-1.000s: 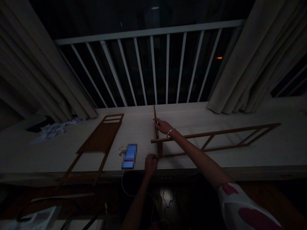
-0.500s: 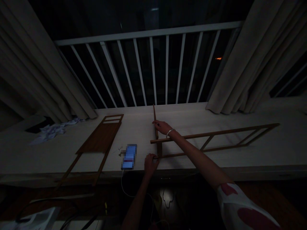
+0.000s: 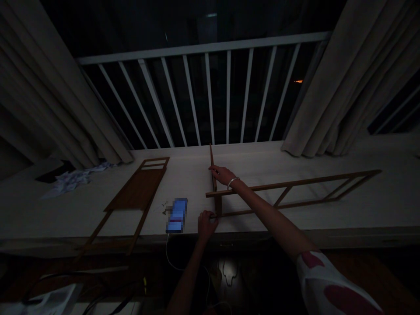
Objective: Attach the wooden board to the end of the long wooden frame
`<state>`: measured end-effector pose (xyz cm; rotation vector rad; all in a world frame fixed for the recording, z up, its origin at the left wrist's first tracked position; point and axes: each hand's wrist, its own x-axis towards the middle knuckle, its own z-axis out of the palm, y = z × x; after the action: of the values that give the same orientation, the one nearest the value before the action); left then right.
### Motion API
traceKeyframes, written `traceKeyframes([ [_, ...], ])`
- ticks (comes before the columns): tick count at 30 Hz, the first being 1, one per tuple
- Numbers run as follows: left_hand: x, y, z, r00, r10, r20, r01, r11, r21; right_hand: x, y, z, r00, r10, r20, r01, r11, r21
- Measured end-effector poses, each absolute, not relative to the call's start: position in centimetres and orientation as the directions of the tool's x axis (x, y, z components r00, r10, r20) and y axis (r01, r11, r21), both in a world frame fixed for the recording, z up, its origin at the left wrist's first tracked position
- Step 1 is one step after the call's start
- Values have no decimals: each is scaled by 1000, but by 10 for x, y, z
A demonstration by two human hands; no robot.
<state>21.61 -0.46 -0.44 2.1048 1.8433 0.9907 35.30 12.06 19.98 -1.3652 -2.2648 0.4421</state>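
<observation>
A brown wooden frame (image 3: pixel 305 180) with two long rails and crossbars stands on its edge on the pale ledge. My left hand (image 3: pixel 207 225) is closed around the left end of its lower rail, near the ledge's front edge. Across that end stands a thin brown wooden board (image 3: pixel 218 204), seen nearly edge-on. My right hand (image 3: pixel 223 175) grips the top of this board, beyond the upper rail, with my forearm passing over the frame. Where board and lower rail meet, my left fingers partly hide the spot.
Left of my hands lies a phone (image 3: pixel 177 215) with a lit screen and white cable, beside small metal pieces (image 3: pixel 165 209). A second wooden frame with a panel (image 3: pixel 133 186) overhangs the ledge (image 3: pixel 262 157). Crumpled paper (image 3: pixel 70 179), curtains (image 3: pixel 315 109) and a white railing (image 3: pixel 206 46) stand farther off.
</observation>
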Motion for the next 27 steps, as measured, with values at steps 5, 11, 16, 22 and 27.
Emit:
traceKeyframes([
  [5,213,-4,-5,41,933,357,806,-242,540,353,121,200,-409,888,210,741,457,-491],
  [11,209,-3,-7,64,931,359,793,-265,548,353,123,197,-410,885,222,741,465,-485],
  [16,209,-4,-9,65,930,361,785,-271,557,353,124,195,-416,882,220,739,469,-484],
  [22,208,-3,-10,69,930,361,774,-278,569,353,123,196,-419,879,228,736,476,-481],
  [27,208,-4,-9,62,931,359,762,-276,586,353,122,198,-410,886,217,741,462,-488],
])
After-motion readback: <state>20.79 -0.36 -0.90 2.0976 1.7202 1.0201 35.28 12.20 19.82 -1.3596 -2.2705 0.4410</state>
